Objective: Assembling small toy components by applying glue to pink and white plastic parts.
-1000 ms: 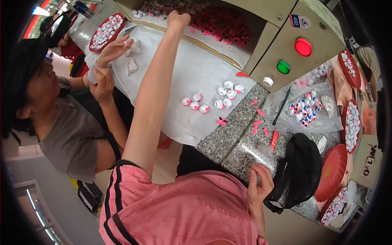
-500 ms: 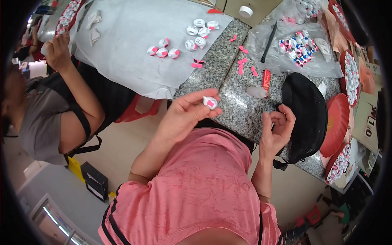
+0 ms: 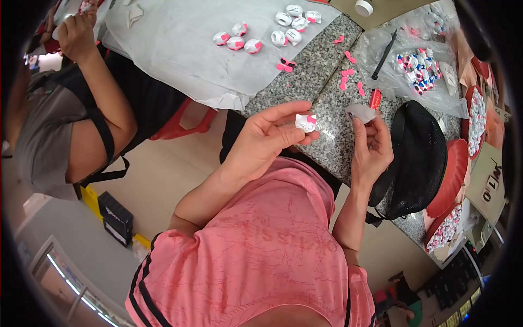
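Between the thumb and fingers of my left hand [image 3: 267, 136] is a small white cat-head figure [image 3: 306, 123] with a pink bow, its face side showing. My right hand [image 3: 372, 146] pinches a whitish, slightly see-through scrap [image 3: 362, 113] over the granite tabletop; whether it is cloth or thin plastic is unclear. A small red packet [image 3: 375, 99] lies just beyond the scrap. Several loose pink bow pieces [image 3: 347, 73] are scattered farther back. More white-and-pink heads [image 3: 253, 46] rest in two groups on the white sheet [image 3: 174, 54] to the left.
A black mesh bag [image 3: 417, 163] stands beside my right hand, with a red scalloped tray [image 3: 449, 177] past it. Behind lie a black pen-like stick [image 3: 384, 55] and a clear plastic bag [image 3: 376, 41] with small painted parts [image 3: 419, 71]. Another person [image 3: 101, 120] sits at the left.
My right hand has reached forward and lifted the whitish scrap that lay on the table. The head in my left hand has turned to show its face side. The whole view has shifted a little.
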`<state>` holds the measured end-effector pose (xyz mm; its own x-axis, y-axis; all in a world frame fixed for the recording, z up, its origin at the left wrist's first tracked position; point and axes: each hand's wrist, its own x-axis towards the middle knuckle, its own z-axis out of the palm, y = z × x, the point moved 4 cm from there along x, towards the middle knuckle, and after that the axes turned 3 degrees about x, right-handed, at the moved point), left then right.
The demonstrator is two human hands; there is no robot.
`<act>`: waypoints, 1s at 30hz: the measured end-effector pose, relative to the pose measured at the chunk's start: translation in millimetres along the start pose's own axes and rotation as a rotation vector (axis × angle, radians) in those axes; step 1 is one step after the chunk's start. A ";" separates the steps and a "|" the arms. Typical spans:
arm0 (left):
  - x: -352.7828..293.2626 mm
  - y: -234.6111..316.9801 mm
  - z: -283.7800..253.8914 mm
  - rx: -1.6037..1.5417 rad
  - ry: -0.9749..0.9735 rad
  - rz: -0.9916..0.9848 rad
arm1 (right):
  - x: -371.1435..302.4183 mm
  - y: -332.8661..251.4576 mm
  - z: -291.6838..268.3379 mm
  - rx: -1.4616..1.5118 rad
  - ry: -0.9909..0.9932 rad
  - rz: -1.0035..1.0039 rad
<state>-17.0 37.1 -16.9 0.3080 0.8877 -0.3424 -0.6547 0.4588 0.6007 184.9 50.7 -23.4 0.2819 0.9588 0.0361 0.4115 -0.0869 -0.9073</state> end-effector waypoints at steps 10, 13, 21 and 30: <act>5.8 -5.7 -0.6 0.037 -0.032 -0.016 | -18.5 -29.7 -6.2 0.599 0.002 -0.147; 6.5 -6.3 2.0 0.078 -0.010 -0.009 | -25.2 -34.3 -10.7 0.565 -0.043 -0.115; 6.1 -5.3 5.3 0.172 0.036 -0.002 | -27.7 -36.9 -28.4 0.362 -0.074 -0.183; 6.5 -2.3 6.9 0.268 0.056 0.033 | -26.5 -53.1 -27.3 0.274 -0.153 -0.246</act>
<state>-8.7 42.1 -15.6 0.2466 0.9020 -0.3544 -0.4549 0.4306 0.7795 179.2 22.6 35.3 0.0625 0.9731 0.2218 0.1987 0.2056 -0.9582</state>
